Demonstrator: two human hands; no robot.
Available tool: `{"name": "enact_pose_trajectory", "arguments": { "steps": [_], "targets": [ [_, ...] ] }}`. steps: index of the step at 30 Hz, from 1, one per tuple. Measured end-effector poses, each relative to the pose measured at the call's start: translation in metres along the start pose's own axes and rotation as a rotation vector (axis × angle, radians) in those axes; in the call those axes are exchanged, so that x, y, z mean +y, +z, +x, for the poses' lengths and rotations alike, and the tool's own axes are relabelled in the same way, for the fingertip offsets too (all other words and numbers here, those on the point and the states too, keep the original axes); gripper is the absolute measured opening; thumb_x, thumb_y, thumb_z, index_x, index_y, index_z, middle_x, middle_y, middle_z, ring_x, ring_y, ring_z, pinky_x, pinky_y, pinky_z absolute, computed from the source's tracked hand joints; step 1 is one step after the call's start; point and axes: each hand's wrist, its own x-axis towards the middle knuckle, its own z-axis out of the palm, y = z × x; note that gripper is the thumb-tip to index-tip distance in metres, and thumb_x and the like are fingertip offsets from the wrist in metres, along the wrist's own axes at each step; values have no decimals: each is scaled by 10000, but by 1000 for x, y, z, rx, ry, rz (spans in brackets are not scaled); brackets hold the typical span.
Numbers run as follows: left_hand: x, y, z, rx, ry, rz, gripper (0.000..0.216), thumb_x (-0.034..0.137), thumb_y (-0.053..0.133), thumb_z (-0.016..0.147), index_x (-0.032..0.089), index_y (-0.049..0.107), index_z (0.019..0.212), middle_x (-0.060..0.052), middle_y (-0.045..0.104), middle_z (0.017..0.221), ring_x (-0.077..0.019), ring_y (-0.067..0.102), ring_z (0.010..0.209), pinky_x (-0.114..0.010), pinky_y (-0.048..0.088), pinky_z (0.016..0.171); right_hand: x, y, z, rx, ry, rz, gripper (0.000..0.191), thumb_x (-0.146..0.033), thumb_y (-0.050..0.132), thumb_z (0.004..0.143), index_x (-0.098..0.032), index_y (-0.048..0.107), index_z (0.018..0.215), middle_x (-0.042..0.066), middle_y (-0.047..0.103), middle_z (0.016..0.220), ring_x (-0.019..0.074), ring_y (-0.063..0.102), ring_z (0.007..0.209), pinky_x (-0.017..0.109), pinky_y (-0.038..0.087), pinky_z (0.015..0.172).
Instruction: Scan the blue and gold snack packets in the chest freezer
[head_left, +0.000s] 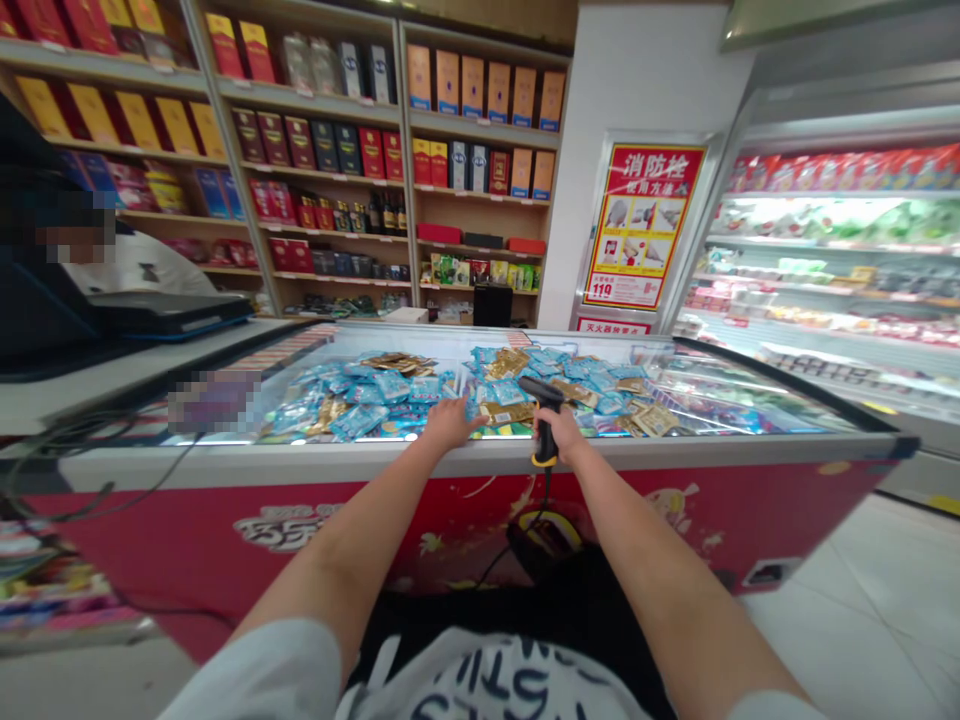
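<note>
My right hand is wrapped around the grip of a black and yellow barcode scanner. The scanner's head points left over the packets, and its cable hangs down in front of the freezer. Just inside the front edge, my left hand is open over the packets, thumb held out to the right. Whether its fingertips touch a packet I cannot tell. Small blue packets and gold packets lie in two loose heaps on the glass top of a red chest freezer.
A person in a white top is at the left behind a dark counter device. Cables hang over the freezer's left corner. Shelves with boxed goods line the back. A lit refrigerated display stands at the right.
</note>
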Motion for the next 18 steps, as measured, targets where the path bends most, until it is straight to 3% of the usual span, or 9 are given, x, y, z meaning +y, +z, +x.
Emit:
{"name": "enact_pose_trajectory", "arguments": {
  "steps": [4, 8, 12, 15, 18],
  "targets": [
    [1, 4, -1, 67, -19, -28, 640, 596, 421, 918, 178, 518, 1393, -175, 554, 1398, -331, 447, 1330, -437, 360, 1068, 2, 25, -4, -70, -23, -79, 179, -330, 647, 602, -180, 588, 526, -2, 553, 467, 126, 504, 410, 255, 403, 434],
    [1, 5, -4, 81, -59, -8, 580, 499, 445, 923, 201, 502, 1417, -172, 575, 1371, -362, 424, 1331, -486, 365, 1044, 3, 28, -6, -66, -35, -115, 175, -332, 623, 611, -189, 577, 521, -1, 551, 468, 132, 506, 419, 262, 404, 452],
    [1, 0, -9, 58, -128, 5, 737, 629, 470, 863, 217, 433, 1473, -169, 538, 1417, -402, 339, 1387, -542, 295, 1082, 3, 22, -6, -60, -59, -148, 166, -328, 600, 616, -195, 568, 523, -2, 542, 453, 141, 507, 427, 267, 397, 457],
    [0, -2, -10, 9, -148, 0, 816, 731, 437, 819, 198, 482, 1436, -160, 470, 1487, -425, 231, 1443, -565, 233, 1118, 3, 21, -7, -52, -77, -179, 160, -318, 590, 614, -196, 566, 514, -1, 541, 450, 146, 510, 437, 270, 401, 464],
    [-2, -3, -8, -7, -165, -19, 803, 727, 491, 797, 169, 536, 1372, -171, 455, 1496, -422, 195, 1461, -562, 227, 1127, 4, 22, -7, -42, -105, -195, 163, -319, 589, 619, -197, 574, 512, 4, 547, 455, 150, 516, 441, 274, 406, 468]
  ]
}}
